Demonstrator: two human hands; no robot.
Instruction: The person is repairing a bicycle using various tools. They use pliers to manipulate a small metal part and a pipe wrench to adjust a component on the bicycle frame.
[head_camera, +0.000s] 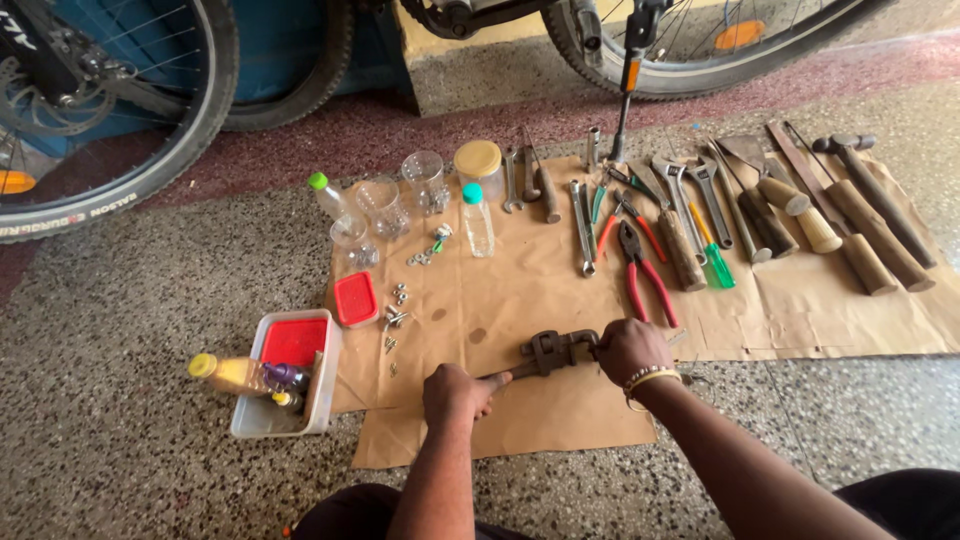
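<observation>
A rusty pipe wrench (548, 352) lies on the brown paper sheet (500, 290) at its near edge. My left hand (455, 392) is closed around the wrench's handle end. My right hand (630, 350), with a beaded bracelet at the wrist, grips the wrench at its jaw end. Red-handled pliers (640, 275) lie just beyond my right hand.
Spanners, screwdrivers, files and wooden-handled hammers (850, 215) lie in a row across the paper. Plastic jars and small bottles (478, 220) stand at the back left, with loose nuts and bolts (395, 315) near them. A white tub (285, 375) with a red lid and bottles sits left. Bicycle wheels (120, 110) stand behind.
</observation>
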